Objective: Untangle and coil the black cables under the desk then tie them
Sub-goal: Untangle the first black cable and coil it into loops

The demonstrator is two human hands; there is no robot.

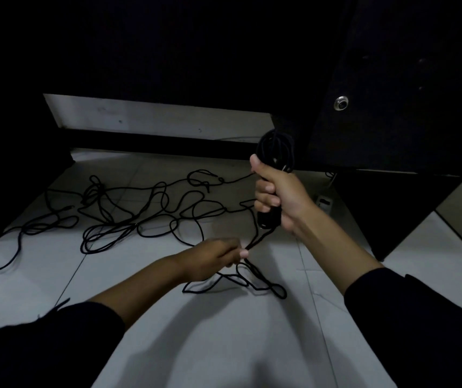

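Standing almost upright at right of centre, the coiled bundle of black cable (276, 152) has its long axis running top to bottom of the frame, loops bulging above and below the right hand (276, 196), whose grip is clamped round its middle, likely to keep finished turns from springing loose. A strand drops from the bundle to the left hand (218, 254), pinched at the fingertips, probably to feed the next turn. Uncoiled cable (129, 217) sprawls across the tiled floor (224, 331) at centre left, beneath the dark bench (392, 79).
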